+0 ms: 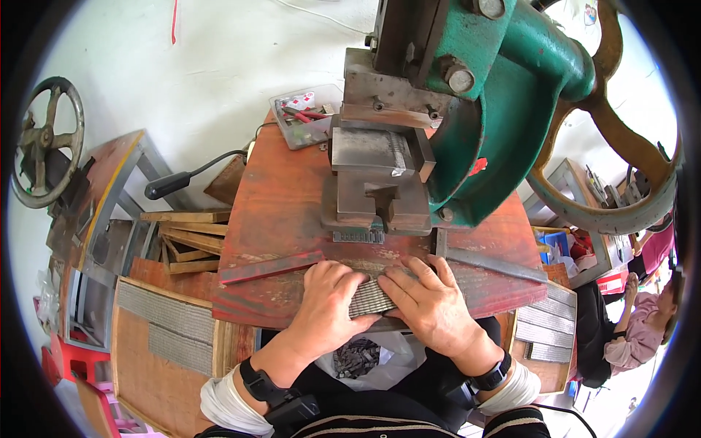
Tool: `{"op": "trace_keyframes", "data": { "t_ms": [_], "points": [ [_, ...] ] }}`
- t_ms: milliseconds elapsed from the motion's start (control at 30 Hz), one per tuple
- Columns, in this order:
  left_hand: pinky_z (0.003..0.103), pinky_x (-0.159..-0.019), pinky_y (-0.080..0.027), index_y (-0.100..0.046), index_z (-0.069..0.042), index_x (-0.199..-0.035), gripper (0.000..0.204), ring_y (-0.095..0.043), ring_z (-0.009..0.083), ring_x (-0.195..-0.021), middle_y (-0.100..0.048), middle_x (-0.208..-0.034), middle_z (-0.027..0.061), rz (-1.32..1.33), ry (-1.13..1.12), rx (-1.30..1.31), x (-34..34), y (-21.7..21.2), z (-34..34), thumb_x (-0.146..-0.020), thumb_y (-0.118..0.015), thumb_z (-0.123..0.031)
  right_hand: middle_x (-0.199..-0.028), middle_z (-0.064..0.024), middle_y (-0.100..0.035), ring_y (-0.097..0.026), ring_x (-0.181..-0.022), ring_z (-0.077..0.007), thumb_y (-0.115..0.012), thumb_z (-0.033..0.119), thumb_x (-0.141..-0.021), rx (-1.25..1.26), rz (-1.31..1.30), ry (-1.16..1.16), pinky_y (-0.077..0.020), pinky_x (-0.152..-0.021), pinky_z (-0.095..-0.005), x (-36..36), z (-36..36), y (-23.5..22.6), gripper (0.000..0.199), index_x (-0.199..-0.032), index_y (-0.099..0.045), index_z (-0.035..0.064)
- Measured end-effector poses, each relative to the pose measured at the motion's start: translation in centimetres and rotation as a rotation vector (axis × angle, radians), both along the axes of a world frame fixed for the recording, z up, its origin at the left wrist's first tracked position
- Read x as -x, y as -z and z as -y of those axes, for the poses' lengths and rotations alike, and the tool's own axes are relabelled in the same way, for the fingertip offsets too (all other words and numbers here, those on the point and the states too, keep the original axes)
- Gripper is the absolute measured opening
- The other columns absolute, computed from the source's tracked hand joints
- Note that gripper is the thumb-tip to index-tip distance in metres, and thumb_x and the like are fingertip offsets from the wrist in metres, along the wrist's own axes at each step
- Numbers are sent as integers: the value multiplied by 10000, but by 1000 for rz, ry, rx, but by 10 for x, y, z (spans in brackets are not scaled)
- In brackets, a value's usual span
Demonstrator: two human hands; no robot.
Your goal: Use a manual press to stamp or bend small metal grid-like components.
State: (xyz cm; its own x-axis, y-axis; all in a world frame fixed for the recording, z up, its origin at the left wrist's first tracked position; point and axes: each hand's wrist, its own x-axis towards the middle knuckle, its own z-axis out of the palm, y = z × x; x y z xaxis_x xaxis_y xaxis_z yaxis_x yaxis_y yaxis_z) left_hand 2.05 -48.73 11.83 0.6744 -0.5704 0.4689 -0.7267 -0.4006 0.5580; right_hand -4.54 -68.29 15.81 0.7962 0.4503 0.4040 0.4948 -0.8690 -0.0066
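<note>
Between my two hands, close to the front edge of the reddish wooden table, is a grey block of small metal pieces [369, 299] set in tight rows. My left hand [321, 306] grips its left end, thumb and fingers closed around it. On the other end, my right hand [432, 305] presses with bent fingers, hiding that side. Just beyond stands a green hand press [511, 131] with a steel die block [380, 197] at its base. A short row of small metal pieces [358, 234] lies at the die's front.
A red bar [270, 267] and a steel bar [496, 264] rest on the table. Wooden trays of metal strips flank me, left [164, 387] and right [540, 319]. A plastic bag [400, 356] of dark scraps hangs below. Tools fill a clear box [310, 135]. Another person [639, 332] sits at right.
</note>
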Motion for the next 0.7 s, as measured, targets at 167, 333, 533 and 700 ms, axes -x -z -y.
{"op": "trace_keyframes", "data": {
  "t_ms": [167,333,533,700],
  "points": [
    [490,-963,-357,-632,-44,-1039,567,-518,305,-1045,-587,-1037,97,23,-19,-9,1,0,1,-569,-887,-232,-1215,-94,-593,-502,-1212,-306,-683,223,-764,76,3,117,-379,-1039,-509,5,-11,-4,505,-1232,-613,45],
    [487,-967,-345,-644,-45,-1010,559,-516,293,-1043,-598,-1016,75,50,-85,-39,3,-3,1,-552,-892,-247,-1279,-77,-556,-470,-1250,-319,-605,195,-819,203,-34,103,-360,-1028,-565,5,-17,-4,471,-1276,-602,78],
    [479,-954,-329,-664,-52,-1003,548,-514,271,-1046,-604,-996,58,44,-94,-67,5,-4,1,-559,-890,-280,-1253,-63,-574,-470,-1256,-313,-617,205,-807,181,19,135,-375,-1007,-564,9,-13,-2,449,-1237,-634,78],
    [477,-942,-330,-671,-53,-998,539,-516,261,-1038,-605,-991,53,70,-117,-84,6,-5,1,-569,-884,-301,-1239,-76,-581,-475,-1255,-320,-615,197,-804,225,52,184,-379,-999,-572,12,-15,1,440,-1227,-644,81]
  ]
}}
